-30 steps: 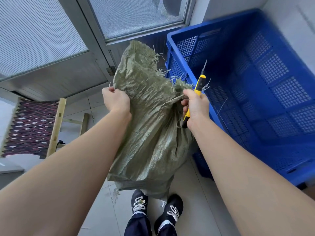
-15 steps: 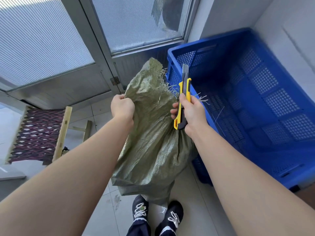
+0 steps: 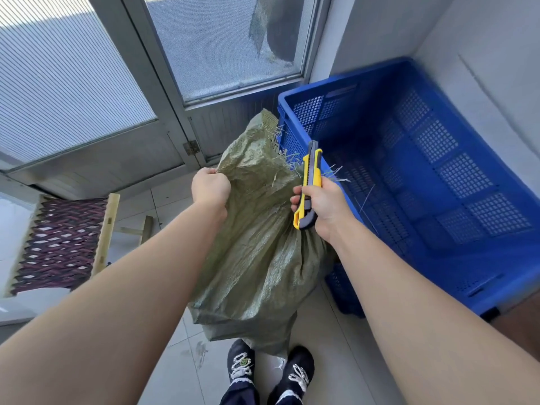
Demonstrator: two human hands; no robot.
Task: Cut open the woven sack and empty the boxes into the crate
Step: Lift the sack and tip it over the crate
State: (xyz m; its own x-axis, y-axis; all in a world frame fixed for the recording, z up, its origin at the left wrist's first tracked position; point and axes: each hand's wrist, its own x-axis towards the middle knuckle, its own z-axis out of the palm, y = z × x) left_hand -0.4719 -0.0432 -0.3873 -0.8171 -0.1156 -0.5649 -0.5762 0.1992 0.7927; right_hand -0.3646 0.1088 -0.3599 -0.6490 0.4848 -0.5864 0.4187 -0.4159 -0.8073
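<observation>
A green woven sack (image 3: 257,258) stands on the floor in front of me, its frayed cut top leaning against the blue crate (image 3: 438,258). My left hand (image 3: 210,190) grips the sack's left upper edge. My right hand (image 3: 323,204) holds a yellow and black utility knife (image 3: 309,182) upright, blade end up, and appears to pinch the sack's right edge with it. Loose strands hang from the cut edge over the crate rim. The crate's mesh walls and floor show no boxes. The sack's contents are hidden.
A glass door and window panels (image 3: 222,48) rise behind the sack. A wooden-framed stool with a woven seat (image 3: 61,244) stands at the left. The crate sits in the right corner against a grey wall (image 3: 496,39). My shoes (image 3: 268,372) are on the tiled floor below the sack.
The knife turned from tilted right to upright in my right hand. The sack's top sank lower in view as the view tilted upward. Both hands kept their hold on the sack.
</observation>
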